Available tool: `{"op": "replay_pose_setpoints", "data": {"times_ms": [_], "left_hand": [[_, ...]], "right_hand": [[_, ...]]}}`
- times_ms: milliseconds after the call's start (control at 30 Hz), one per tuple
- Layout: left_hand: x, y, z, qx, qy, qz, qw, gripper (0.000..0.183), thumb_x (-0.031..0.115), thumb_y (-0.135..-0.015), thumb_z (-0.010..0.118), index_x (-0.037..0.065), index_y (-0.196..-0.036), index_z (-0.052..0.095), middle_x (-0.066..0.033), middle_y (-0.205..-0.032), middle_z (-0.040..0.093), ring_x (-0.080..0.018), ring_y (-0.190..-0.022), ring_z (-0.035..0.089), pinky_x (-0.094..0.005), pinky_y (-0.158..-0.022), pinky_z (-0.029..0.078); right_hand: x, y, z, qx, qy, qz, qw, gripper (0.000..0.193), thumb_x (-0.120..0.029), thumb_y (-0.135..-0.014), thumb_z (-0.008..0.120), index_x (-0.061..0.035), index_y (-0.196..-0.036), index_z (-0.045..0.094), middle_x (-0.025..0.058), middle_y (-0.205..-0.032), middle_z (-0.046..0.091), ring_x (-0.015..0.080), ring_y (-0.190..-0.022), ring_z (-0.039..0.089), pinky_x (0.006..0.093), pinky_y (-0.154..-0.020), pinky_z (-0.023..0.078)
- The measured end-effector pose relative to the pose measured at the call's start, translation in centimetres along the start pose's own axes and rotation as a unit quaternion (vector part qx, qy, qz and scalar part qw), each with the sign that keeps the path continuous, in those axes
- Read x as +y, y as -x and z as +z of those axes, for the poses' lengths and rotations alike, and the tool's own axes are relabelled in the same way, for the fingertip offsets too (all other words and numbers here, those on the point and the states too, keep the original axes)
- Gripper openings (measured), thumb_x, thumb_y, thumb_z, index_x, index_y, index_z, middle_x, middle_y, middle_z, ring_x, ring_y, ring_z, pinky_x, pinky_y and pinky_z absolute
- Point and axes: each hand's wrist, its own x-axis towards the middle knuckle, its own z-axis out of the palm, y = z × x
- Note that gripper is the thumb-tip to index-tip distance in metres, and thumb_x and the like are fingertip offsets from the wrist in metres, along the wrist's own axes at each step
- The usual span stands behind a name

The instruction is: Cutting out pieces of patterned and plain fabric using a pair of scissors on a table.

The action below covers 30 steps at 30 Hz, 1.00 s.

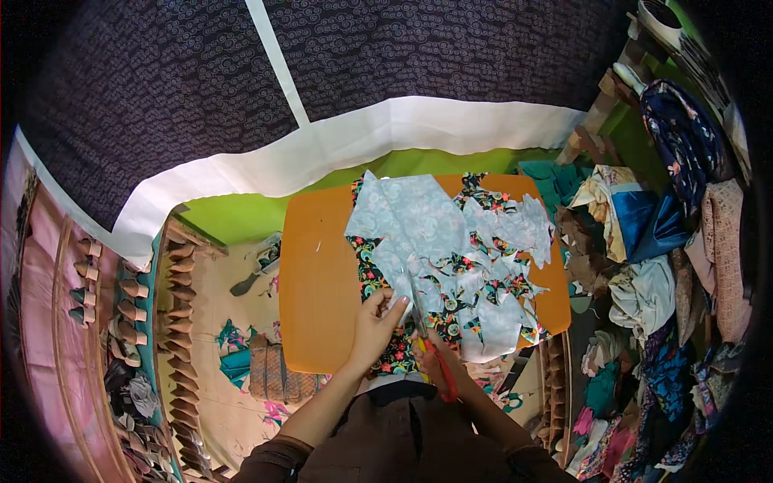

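Observation:
My left hand (377, 324) presses down on a black floral fabric (378, 278) at the near edge of an orange board (318, 274). Pale blue fabric pieces (423, 221) lie pinned or laid over the floral cloth across the board. My right hand (441, 366) grips red-handled scissors (431, 354), whose blades point up into the cloth just right of my left fingers. The right hand is partly hidden by the scissor handles.
A dark patterned cloth with a white border (338, 145) hangs at the back. Heaps of mixed fabrics (652, 274) pile up on the right. Patterned cloth and a dark tool (245, 283) lie on the floor at left.

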Motion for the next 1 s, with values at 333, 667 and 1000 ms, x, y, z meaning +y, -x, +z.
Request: {"op": "replay_pose_setpoints", "data": {"times_ms": [333, 667, 1000], "left_hand": [[-1.1, 0.4, 0.4, 0.002, 0.012, -0.012, 1.000, 0.014, 0.015, -0.083, 0.057, 0.002, -0.081, 0.052, 0.0047, -0.061, 0.047, -0.0004, -0.051, 0.038, -0.0170, -0.043, 0.029], [-1.6, 0.1, 0.4, -0.015, -0.012, -0.004, 1.000, 0.015, 0.016, -0.082, 0.057, 0.002, -0.081, 0.052, 0.0053, -0.057, 0.044, -0.0002, -0.047, 0.036, -0.0170, -0.042, 0.027], [-0.1, -0.3, 0.2, -0.004, 0.002, -0.005, 1.000, 0.017, 0.017, -0.083, 0.056, 0.002, -0.086, 0.051, 0.0022, -0.063, 0.050, -0.0026, -0.054, 0.045, -0.0174, -0.048, 0.036]], "right_hand": [[-1.4, 0.5, 0.9, -0.001, -0.316, 0.119, 0.941, 0.036, -0.043, -0.087, 0.039, -0.0094, -0.099, 0.046, -0.0015, -0.066, 0.042, 0.0051, -0.054, 0.040, 0.0183, -0.046, 0.033], [1.3, 0.2, -0.3, -0.050, -0.348, 0.068, 0.934, 0.033, -0.041, -0.088, 0.038, -0.0106, -0.101, 0.044, -0.0003, -0.067, 0.044, 0.0061, -0.053, 0.045, 0.0192, -0.043, 0.041], [0.9, 0.1, -1.2, -0.004, -0.009, 0.095, 0.995, 0.044, -0.046, -0.088, 0.034, -0.0059, -0.104, 0.042, 0.0017, -0.068, 0.046, 0.0098, -0.059, 0.045, 0.0255, -0.050, 0.037]]}}
